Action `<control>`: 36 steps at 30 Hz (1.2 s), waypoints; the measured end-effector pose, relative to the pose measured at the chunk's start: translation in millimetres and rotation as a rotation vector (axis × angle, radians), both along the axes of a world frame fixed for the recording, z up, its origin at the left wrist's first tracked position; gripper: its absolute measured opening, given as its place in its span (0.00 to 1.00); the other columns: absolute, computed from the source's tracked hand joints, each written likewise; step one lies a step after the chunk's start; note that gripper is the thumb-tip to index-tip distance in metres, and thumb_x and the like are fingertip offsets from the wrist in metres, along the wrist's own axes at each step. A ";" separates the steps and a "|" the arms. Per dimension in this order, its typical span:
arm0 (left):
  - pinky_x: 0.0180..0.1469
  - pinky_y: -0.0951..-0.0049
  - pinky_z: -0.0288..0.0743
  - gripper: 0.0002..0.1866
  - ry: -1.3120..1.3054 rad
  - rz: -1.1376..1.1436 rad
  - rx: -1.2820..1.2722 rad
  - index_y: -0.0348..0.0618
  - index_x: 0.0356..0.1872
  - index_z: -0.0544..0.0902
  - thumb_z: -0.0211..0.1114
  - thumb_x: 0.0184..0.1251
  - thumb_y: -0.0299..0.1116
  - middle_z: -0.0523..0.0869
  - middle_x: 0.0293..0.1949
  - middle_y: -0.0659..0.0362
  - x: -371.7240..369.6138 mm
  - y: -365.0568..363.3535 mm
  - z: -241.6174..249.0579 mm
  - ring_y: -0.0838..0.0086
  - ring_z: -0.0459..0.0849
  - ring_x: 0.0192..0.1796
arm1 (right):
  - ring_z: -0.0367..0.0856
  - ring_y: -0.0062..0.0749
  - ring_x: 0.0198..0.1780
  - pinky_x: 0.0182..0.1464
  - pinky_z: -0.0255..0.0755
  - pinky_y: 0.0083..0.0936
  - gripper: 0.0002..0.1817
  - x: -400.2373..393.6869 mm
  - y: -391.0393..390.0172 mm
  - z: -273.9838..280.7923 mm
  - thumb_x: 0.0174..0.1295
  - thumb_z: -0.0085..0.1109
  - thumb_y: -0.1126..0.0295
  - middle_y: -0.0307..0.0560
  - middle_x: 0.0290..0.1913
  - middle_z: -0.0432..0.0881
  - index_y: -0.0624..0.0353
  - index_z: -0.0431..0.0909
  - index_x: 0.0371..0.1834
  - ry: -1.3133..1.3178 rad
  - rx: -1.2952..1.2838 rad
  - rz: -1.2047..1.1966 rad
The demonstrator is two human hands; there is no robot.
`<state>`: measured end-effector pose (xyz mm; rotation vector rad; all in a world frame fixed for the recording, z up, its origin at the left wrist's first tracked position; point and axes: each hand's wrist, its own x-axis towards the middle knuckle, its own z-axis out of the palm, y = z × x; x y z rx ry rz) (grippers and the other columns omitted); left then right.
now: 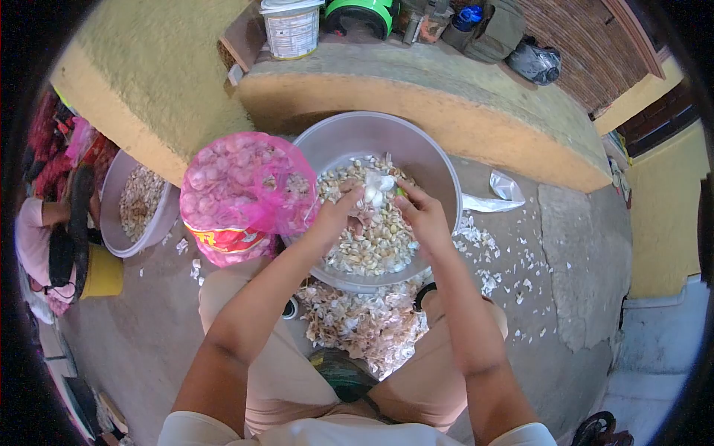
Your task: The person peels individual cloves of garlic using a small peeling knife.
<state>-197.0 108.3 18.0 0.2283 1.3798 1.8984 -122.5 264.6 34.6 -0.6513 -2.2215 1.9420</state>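
Note:
A white garlic bulb (378, 187), partly opened into cloves, is held above a large grey plastic basin (455, 175). My left hand (341, 214) grips the bulb from the left with its fingers closed. On the other side, my right hand (425, 215) has its thumb and forefinger closed around a small green thing (400, 191), right beside the bulb; its kind cannot be made out. Loose garlic cloves (372, 245) cover the basin's bottom beneath both hands.
Against the basin's left leans a pink mesh sack of garlic bulbs (230, 178). Garlic skins (364, 316) are heaped between my legs. Another basin (111, 215) of cloves stands left, near a seated person (48, 245). A concrete ledge (416, 104) runs behind.

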 end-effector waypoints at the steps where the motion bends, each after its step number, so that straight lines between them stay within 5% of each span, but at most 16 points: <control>1: 0.21 0.79 0.70 0.18 -0.074 0.006 0.023 0.45 0.50 0.66 0.50 0.63 0.42 0.78 0.32 0.59 -1.5 -0.2 -0.8 0.77 0.77 0.29 | 0.72 0.30 0.49 0.51 0.62 0.22 0.19 0.5 0.1 4.7 0.55 0.55 0.70 0.52 0.45 0.77 0.60 0.71 0.50 -0.048 -0.051 -0.008; 7: 0.24 0.77 0.73 0.20 0.030 -0.010 -0.142 0.44 0.51 0.66 0.49 0.63 0.44 0.79 0.36 0.58 0.9 1.5 -2.3 0.73 0.79 0.34 | 0.73 0.28 0.46 0.49 0.64 0.22 0.18 2.1 1.8 6.5 0.55 0.55 0.70 0.49 0.43 0.77 0.60 0.72 0.50 -0.085 -0.125 0.019; 15: 0.33 0.69 0.79 0.18 -0.380 0.137 0.198 0.42 0.45 0.72 0.46 0.64 0.45 0.80 0.36 0.56 -9.6 2.8 -4.4 0.69 0.80 0.36 | 0.73 0.37 0.50 0.51 0.65 0.26 0.23 6.4 -8.3 14.8 0.53 0.57 0.67 0.55 0.50 0.73 0.53 0.68 0.54 0.015 0.252 0.137; 21: 0.34 0.71 0.79 0.17 -0.428 0.124 0.346 0.45 0.44 0.71 0.47 0.64 0.47 0.79 0.37 0.59 -9.4 2.7 -13.6 0.74 0.80 0.35 | 0.75 0.46 0.44 0.45 0.68 0.32 0.26 8.3 -25.3 14.5 0.50 0.58 0.67 0.54 0.43 0.75 0.51 0.66 0.55 0.256 0.538 0.251; 36: 0.30 0.77 0.75 0.17 -0.427 0.214 0.332 0.49 0.42 0.73 0.45 0.64 0.49 0.79 0.34 0.64 3.1 8.1 -3.6 0.77 0.78 0.33 | 0.74 0.45 0.30 0.31 0.68 0.34 0.21 7.5 -30.3 17.5 0.52 0.55 0.64 0.49 0.30 0.73 0.45 0.70 0.52 0.197 0.779 0.250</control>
